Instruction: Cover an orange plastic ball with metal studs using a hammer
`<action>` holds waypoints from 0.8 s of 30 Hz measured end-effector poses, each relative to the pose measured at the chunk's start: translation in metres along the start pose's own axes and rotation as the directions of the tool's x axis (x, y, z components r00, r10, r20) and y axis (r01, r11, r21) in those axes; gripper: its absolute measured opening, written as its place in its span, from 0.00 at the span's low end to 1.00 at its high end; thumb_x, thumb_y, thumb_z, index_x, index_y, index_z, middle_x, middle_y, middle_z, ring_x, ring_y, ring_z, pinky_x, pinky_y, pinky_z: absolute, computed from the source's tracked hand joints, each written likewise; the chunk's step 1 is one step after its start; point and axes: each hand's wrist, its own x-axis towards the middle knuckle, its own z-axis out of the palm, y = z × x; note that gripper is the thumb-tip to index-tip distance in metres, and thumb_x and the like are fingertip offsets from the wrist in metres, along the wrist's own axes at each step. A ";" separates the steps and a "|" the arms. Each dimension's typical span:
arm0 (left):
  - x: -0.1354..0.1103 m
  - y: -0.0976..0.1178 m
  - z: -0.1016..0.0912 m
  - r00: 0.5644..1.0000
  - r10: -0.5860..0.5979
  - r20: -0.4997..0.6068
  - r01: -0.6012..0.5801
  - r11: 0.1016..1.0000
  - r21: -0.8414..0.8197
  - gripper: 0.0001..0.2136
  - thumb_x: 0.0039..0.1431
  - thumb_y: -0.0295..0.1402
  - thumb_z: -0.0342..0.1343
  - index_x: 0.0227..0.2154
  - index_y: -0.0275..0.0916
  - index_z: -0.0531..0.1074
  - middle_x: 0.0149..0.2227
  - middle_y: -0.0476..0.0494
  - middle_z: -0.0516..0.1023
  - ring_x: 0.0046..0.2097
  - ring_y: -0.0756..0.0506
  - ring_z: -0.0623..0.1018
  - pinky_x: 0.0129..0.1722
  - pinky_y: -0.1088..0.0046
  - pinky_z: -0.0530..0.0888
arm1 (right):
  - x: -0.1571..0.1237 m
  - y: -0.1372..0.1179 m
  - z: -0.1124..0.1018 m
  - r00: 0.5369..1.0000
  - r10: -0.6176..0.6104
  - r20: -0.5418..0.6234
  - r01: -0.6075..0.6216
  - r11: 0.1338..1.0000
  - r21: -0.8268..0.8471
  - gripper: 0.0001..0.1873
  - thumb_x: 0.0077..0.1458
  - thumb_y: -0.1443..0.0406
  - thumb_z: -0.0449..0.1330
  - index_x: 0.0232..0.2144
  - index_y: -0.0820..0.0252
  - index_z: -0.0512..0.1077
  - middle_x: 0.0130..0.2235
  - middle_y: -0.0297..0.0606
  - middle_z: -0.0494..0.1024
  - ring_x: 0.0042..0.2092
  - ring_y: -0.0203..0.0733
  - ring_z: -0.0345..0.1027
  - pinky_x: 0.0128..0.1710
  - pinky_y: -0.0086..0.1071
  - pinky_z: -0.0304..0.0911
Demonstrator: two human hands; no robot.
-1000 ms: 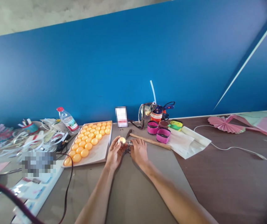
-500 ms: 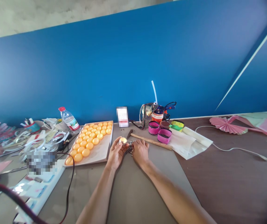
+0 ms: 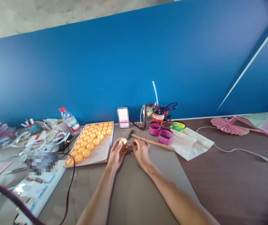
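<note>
My left hand (image 3: 117, 153) is closed around a pale yellow-orange ball (image 3: 123, 141) with shiny silver bits along its lower side. Just right of it lies a small pile of silvery bead-like pieces (image 3: 131, 150) on the grey mat. My right hand (image 3: 141, 151) is at the edge of that pile, thumb and fingers drawn together; what they pinch, if anything, is too small to make out. Behind both hands rests a hammer (image 3: 152, 142) with a wooden handle, its dark head toward the left. A white tray (image 3: 103, 152) with rows of orange balls (image 3: 90, 146) stands left of my left hand.
Magenta ring-shaped containers (image 3: 165, 137) and a white sheet (image 3: 192, 145) lie to the right. A paper cup (image 3: 158, 117) with cords stands near the blue partition (image 3: 124, 68). A bottle (image 3: 71, 121), tangled white strips (image 3: 35, 140) and a dark cable (image 3: 71, 187) are on the left.
My right hand has shifted slightly, its fingers lifted a little off the bead pile. My left hand keeps the ball in place. A blurred hand at the far left has mostly left view.
</note>
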 end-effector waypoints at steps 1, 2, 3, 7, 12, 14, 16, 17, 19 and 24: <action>0.000 0.000 0.000 1.000 0.004 0.000 -0.004 1.000 -0.003 0.15 0.48 0.32 0.62 0.40 0.40 0.69 0.36 0.48 0.76 0.32 0.50 0.76 0.38 0.71 0.72 | 0.000 -0.002 -0.001 1.000 -0.001 -0.001 0.001 0.999 0.043 0.05 0.50 0.70 0.54 0.28 0.59 0.70 0.30 0.33 0.76 0.35 0.37 0.67 0.42 0.34 0.47; 0.000 0.000 -0.001 1.000 0.009 0.000 -0.009 1.000 -0.007 0.14 0.48 0.32 0.61 0.40 0.40 0.69 0.36 0.48 0.76 0.33 0.50 0.76 0.39 0.71 0.72 | 0.000 -0.005 -0.002 1.000 -0.001 0.005 0.000 0.995 0.100 0.05 0.51 0.69 0.54 0.28 0.59 0.70 0.30 0.34 0.76 0.35 0.37 0.67 0.42 0.34 0.49; 0.000 -0.001 -0.001 1.000 0.015 0.000 -0.015 1.000 -0.012 0.14 0.49 0.31 0.61 0.39 0.40 0.69 0.36 0.48 0.76 0.33 0.50 0.76 0.39 0.70 0.71 | -0.001 -0.007 -0.003 1.000 0.003 0.022 -0.006 0.985 0.174 0.05 0.51 0.67 0.54 0.27 0.58 0.70 0.30 0.34 0.76 0.35 0.37 0.67 0.41 0.33 0.51; 0.001 -0.001 -0.002 1.000 0.024 0.006 -0.023 0.999 -0.025 0.13 0.50 0.31 0.60 0.39 0.40 0.69 0.36 0.47 0.75 0.36 0.50 0.76 0.41 0.69 0.71 | -0.003 -0.016 -0.003 0.991 0.053 0.126 -0.109 0.861 0.497 0.07 0.52 0.62 0.54 0.30 0.58 0.70 0.31 0.35 0.76 0.33 0.37 0.67 0.35 0.29 0.59; 0.000 0.000 0.000 1.000 -0.010 -0.005 0.010 1.000 -0.020 0.11 0.51 0.33 0.59 0.38 0.39 0.69 0.36 0.45 0.75 0.38 0.49 0.75 0.41 0.72 0.70 | -0.005 -0.017 0.002 0.973 0.123 0.197 -0.220 0.762 0.609 0.07 0.49 0.63 0.53 0.29 0.58 0.70 0.29 0.33 0.75 0.32 0.37 0.67 0.35 0.29 0.61; -0.001 0.000 0.002 1.000 -0.006 -0.012 0.006 1.000 -0.020 0.12 0.51 0.32 0.60 0.38 0.39 0.69 0.36 0.46 0.75 0.38 0.50 0.75 0.41 0.73 0.70 | -0.004 -0.018 0.002 0.968 0.143 0.207 -0.243 0.744 0.622 0.06 0.48 0.63 0.54 0.28 0.58 0.69 0.28 0.33 0.74 0.31 0.36 0.67 0.34 0.29 0.61; -0.002 -0.001 0.004 1.000 0.008 -0.009 -0.008 1.000 -0.012 0.12 0.50 0.31 0.60 0.39 0.39 0.69 0.37 0.46 0.75 0.38 0.50 0.75 0.40 0.73 0.70 | -0.004 -0.019 0.002 0.964 0.162 0.210 -0.260 0.729 0.633 0.06 0.47 0.63 0.54 0.27 0.59 0.68 0.27 0.32 0.73 0.31 0.36 0.67 0.33 0.28 0.61; -0.002 -0.001 0.005 1.000 0.015 -0.004 -0.015 1.000 -0.004 0.12 0.50 0.31 0.60 0.39 0.39 0.69 0.37 0.46 0.75 0.38 0.50 0.75 0.40 0.73 0.70 | -0.004 -0.020 0.001 0.964 0.165 0.209 -0.263 0.724 0.638 0.06 0.47 0.62 0.54 0.27 0.59 0.67 0.27 0.32 0.73 0.30 0.36 0.66 0.33 0.28 0.61; -0.002 -0.002 0.006 1.000 0.030 0.002 -0.030 0.999 0.014 0.13 0.49 0.32 0.61 0.38 0.40 0.69 0.37 0.47 0.75 0.37 0.50 0.75 0.39 0.72 0.70 | -0.004 -0.021 0.001 0.964 0.165 0.208 -0.262 0.721 0.642 0.07 0.48 0.62 0.54 0.26 0.58 0.67 0.27 0.32 0.73 0.31 0.36 0.66 0.33 0.28 0.61; -0.003 -0.006 0.005 0.998 0.064 -0.002 -0.064 0.996 0.055 0.14 0.48 0.33 0.62 0.38 0.40 0.69 0.38 0.47 0.75 0.37 0.49 0.75 0.37 0.73 0.70 | -0.005 -0.018 0.005 0.963 0.160 0.217 -0.263 0.734 0.626 0.09 0.49 0.59 0.54 0.27 0.58 0.68 0.27 0.33 0.73 0.31 0.37 0.65 0.29 0.27 0.60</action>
